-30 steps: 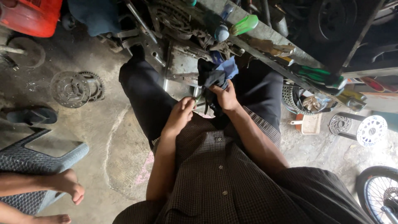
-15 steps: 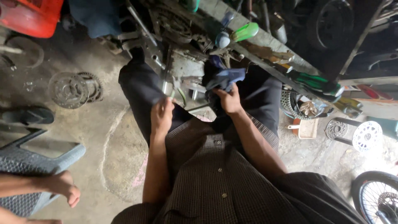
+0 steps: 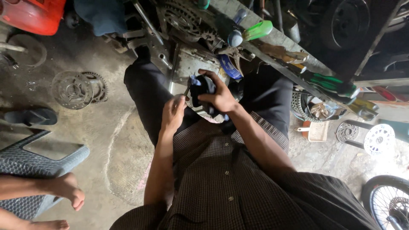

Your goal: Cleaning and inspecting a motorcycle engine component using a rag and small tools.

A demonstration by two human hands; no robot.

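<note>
The person is sitting w/ knees apart, looking down at both hands. The right hand (image 3: 220, 97) is gripping a dark crumpled cloth w/ blue patches (image 3: 199, 90), fingers wrapped over its top, holding it between the knees, above the lap. The left hand (image 3: 172, 114) is sitting just left of the cloth, fingers curled around a thin metal rod-like tool (image 3: 187, 90) whose tip is touching the cloth's left edge. Just beyond the hands a grey metal engine part w/ toothed sprocket (image 3: 181, 19) is lying on the floor. Further up-right of the right hand a green-handled screwdriver (image 3: 257, 30) is resting on a bench. Far left of the left hand, round chainrings (image 3: 79, 88) are lying on concrete.
</note>
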